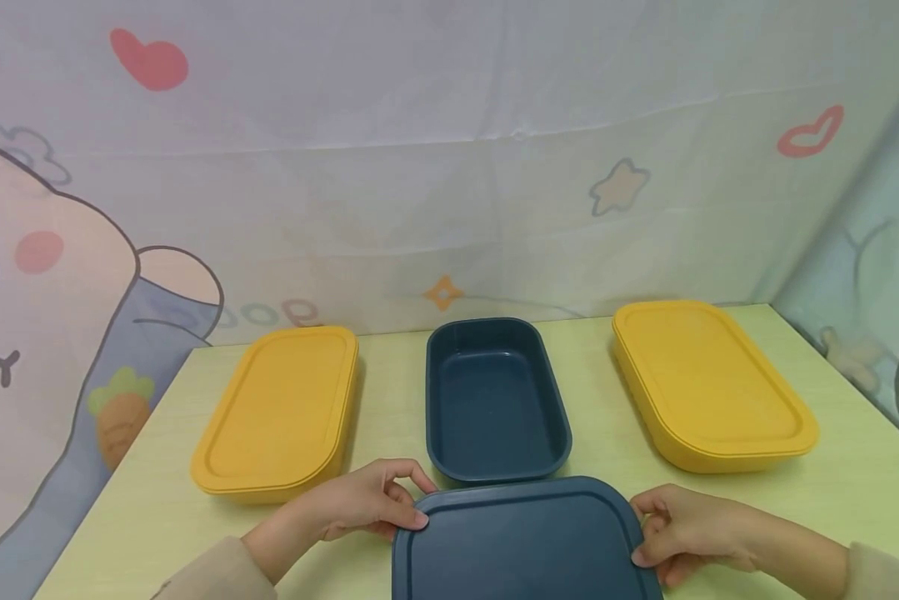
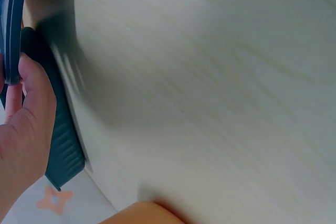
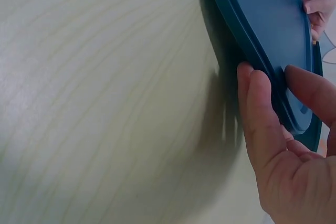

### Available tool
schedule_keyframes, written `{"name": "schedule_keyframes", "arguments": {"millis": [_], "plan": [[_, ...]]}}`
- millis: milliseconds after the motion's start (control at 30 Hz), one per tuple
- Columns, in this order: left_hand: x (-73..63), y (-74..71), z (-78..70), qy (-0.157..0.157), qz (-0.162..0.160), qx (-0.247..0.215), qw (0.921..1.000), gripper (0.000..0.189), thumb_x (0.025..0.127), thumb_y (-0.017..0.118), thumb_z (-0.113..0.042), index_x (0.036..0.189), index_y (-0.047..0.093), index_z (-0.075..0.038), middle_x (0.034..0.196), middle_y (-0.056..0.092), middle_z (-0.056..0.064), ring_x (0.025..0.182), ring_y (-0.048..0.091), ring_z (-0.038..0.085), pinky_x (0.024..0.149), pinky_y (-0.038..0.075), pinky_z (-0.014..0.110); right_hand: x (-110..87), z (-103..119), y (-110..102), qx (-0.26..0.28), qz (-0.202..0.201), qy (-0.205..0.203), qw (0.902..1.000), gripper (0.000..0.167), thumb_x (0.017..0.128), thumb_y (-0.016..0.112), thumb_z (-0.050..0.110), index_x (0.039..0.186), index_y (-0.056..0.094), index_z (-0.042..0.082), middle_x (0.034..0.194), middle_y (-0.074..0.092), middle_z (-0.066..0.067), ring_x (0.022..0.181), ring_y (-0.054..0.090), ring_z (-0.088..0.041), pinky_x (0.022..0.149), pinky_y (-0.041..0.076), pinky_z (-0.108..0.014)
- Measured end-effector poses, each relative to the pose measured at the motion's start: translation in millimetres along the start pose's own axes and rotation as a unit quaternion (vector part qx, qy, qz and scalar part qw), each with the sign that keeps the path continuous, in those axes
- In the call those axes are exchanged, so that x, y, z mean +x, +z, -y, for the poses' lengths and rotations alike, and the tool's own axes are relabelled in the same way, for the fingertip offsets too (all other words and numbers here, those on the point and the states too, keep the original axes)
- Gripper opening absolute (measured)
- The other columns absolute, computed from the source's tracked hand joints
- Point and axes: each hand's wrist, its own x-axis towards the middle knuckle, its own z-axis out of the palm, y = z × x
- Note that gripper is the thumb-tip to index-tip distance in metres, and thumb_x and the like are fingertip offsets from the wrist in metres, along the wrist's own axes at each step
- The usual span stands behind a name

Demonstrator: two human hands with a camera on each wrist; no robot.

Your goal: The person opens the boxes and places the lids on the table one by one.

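A dark blue rectangular lid (image 1: pixel 531 546) with rounded corners is held by both hands at the near middle of the table. My left hand (image 1: pixel 362 504) pinches its left edge near the far corner, thumb on top. On the opposite edge my right hand (image 1: pixel 692 533) pinches the lid, thumb above and fingers below. The right wrist view shows the lid (image 3: pixel 268 19) raised off the table, casting a shadow. Just beyond it stands an open dark blue box (image 1: pixel 497 400) with nothing inside. The lid's near part is cut off by the head view's bottom edge.
A yellow lidded box (image 1: pixel 280 408) stands on the left, and another yellow lidded box (image 1: pixel 711 379) on the right. They rest on a pale yellow wood-grain table (image 1: pixel 854 500). Behind hangs a printed cloth (image 1: pixel 419 167) with hearts and a cartoon animal.
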Motion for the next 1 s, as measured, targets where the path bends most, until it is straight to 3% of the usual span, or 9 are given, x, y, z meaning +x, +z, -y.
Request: {"name": "schedule_keyframes", "arguments": {"millis": [100, 233, 367, 500, 700, 833, 1000], "plan": [[2.1, -0.6, 2.1, -0.003, 0.001, 0.002, 1.0, 0.026, 0.084, 0.066, 0.0, 0.107, 0.056, -0.002, 0.068, 0.059, 0.001, 0.064, 0.055, 0.011, 0.06, 0.049, 0.023, 2.6, -1.6, -1.0, -0.008, -0.004, 0.0, 1.0, 0.02, 0.083, 0.065, 0.005, 0.076, 0.047, 0.01, 0.06, 0.048, 0.006, 0.057, 0.059, -0.007, 0.052, 0.047, -0.016], [6.0, -0.7, 6.3, -0.006, -0.003, 0.013, 0.9999, 0.025, 0.084, 0.066, 0.0, 0.106, 0.056, -0.001, 0.069, 0.058, 0.001, 0.063, 0.055, 0.01, 0.059, 0.049, 0.023, 5.6, -3.4, -0.7, -0.021, -0.02, -0.004, 0.9996, 0.016, 0.081, 0.068, 0.006, 0.084, 0.052, 0.005, 0.061, 0.05, 0.005, 0.056, 0.058, -0.007, 0.052, 0.048, -0.017], [10.3, 0.7, 10.8, -0.005, -0.009, 0.027, 0.9996, 0.024, 0.083, 0.066, 0.002, 0.106, 0.056, 0.0, 0.07, 0.058, 0.001, 0.062, 0.054, 0.01, 0.057, 0.048, 0.022, 8.2, -3.9, 1.4, -0.043, -0.046, -0.007, 0.998, 0.021, 0.079, 0.069, 0.006, 0.094, 0.054, 0.001, 0.062, 0.05, 0.004, 0.055, 0.056, -0.008, 0.051, 0.048, -0.019], [12.8, 1.9, 11.5, 0.016, -0.014, 0.062, 0.9979, 0.023, 0.082, 0.067, 0.004, 0.103, 0.057, 0.003, 0.068, 0.056, 0.002, 0.059, 0.051, 0.01, 0.054, 0.045, 0.02, 9.4, -1.3, 5.1, -0.07, -0.08, 0.008, 0.9943, 0.028, 0.078, 0.07, 0.003, 0.1, 0.052, 0.001, 0.063, 0.051, 0.0, 0.053, 0.053, -0.009, 0.051, 0.047, -0.02], [15.5, 1.9, 7.7, 0.085, -0.03, 0.133, 0.987, 0.023, 0.076, 0.07, 0.008, 0.096, 0.06, 0.007, 0.066, 0.05, 0.002, 0.059, 0.045, 0.011, 0.052, 0.038, 0.017, 9.6, 4.0, 10.7, -0.125, -0.125, 0.021, 0.984, 0.045, 0.075, 0.073, 0.0, 0.111, 0.047, 0.001, 0.062, 0.052, -0.005, 0.05, 0.053, -0.015, 0.052, 0.047, -0.025], [15.8, 4.2, 7.1, 0.1, -0.048, 0.17, 0.9793, 0.022, 0.073, 0.072, 0.007, 0.092, 0.062, 0.005, 0.068, 0.05, 0.001, 0.065, 0.047, 0.013, 0.055, 0.039, 0.019, 11.1, 5.4, 13.8, -0.165, -0.134, 0.012, 0.9771, 0.053, 0.073, 0.074, 0.0, 0.117, 0.045, 0.002, 0.061, 0.053, -0.008, 0.049, 0.054, -0.018, 0.049, 0.047, -0.028], [16.1, 6.3, 7.0, 0.108, -0.069, 0.217, 0.9677, 0.021, 0.071, 0.074, 0.006, 0.088, 0.064, 0.001, 0.069, 0.05, 0.0, 0.069, 0.047, 0.014, 0.056, 0.04, 0.02, 12.2, 3.8, 15.5, -0.205, -0.136, -0.002, 0.9692, 0.053, 0.071, 0.075, 0.001, 0.116, 0.047, 0.004, 0.063, 0.054, -0.01, 0.049, 0.055, -0.02, 0.047, 0.047, -0.03]]}}
